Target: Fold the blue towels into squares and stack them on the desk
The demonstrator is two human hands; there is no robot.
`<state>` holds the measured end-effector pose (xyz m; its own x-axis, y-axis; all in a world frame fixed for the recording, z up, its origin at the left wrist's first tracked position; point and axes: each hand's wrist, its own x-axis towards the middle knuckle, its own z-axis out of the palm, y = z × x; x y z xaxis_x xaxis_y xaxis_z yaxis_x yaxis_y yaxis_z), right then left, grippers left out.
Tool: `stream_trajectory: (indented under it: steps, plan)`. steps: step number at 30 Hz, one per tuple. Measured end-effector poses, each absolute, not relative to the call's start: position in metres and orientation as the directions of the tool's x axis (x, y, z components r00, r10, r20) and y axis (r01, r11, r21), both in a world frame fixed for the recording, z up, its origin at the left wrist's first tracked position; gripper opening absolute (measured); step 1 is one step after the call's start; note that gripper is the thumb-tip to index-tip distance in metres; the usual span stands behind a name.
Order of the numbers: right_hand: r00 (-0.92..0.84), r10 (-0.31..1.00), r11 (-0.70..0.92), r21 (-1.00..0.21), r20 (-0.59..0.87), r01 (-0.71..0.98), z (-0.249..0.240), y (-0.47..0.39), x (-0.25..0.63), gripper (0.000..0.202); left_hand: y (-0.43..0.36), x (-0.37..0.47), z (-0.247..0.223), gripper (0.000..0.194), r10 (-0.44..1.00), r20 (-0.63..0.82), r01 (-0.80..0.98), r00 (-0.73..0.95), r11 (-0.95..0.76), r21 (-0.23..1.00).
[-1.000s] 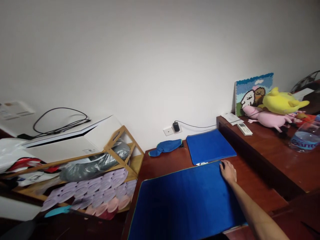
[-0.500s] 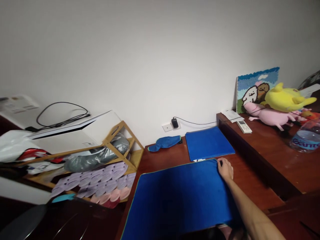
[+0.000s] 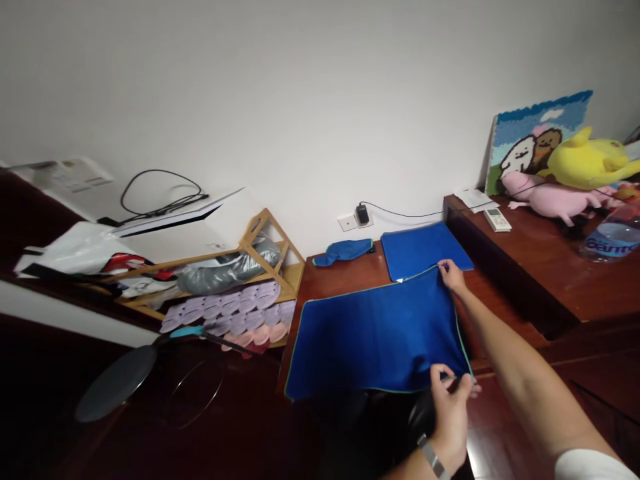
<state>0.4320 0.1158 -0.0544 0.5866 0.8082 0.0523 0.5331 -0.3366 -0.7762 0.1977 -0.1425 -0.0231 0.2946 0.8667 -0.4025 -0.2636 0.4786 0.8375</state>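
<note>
A large blue cloth (image 3: 360,333) with green edging is spread over the brown table, its right edge raised. My right hand (image 3: 453,275) pinches its far right corner between thumb and fingers. At the near right corner, my left hand (image 3: 450,407), with a silver band at the wrist, grips the edge; the fabric bunches beside the fingers. Just beyond the far edge lies a smaller blue cloth (image 3: 425,250), flat with a white tag. To its left rests a crumpled blue fabric piece (image 3: 345,251).
On the right, a raised brown surface (image 3: 550,267) bears a remote (image 3: 497,220), plush toys (image 3: 555,199) and a water bottle (image 3: 613,240). A charger (image 3: 363,213) is plugged into the wall. A wooden rack (image 3: 270,247) with slippers (image 3: 245,310) stands left, near a dark round-seated stool (image 3: 117,383).
My left hand has come up to the cloth's near right corner. My right hand has lifted the far corner slightly, and the right edge has risen. The view has shifted.
</note>
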Motion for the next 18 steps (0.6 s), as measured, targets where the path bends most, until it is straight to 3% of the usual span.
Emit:
stream_trajectory:
  steps: [4,10,18]
  plan:
    - [0.540,0.837,-0.274,-0.790,0.084,0.548,-0.034,0.121,0.425,0.031,-0.146,0.177,-0.008,0.049,0.906,-0.308,-0.159,0.292,0.363,0.918]
    - [0.476,0.873,-0.205,-0.801,0.111,0.562,-0.001,0.133,0.394,0.026,-0.140,0.121,-0.038,0.033,0.988,-0.142,0.189,0.066,0.127,0.974]
    - [0.247,0.956,-0.031,-0.784,0.158,0.620,0.041,0.182,0.291,0.037,-0.125,0.015,-0.045,0.049,0.959,0.149,0.329,-0.242,-0.063,0.942]
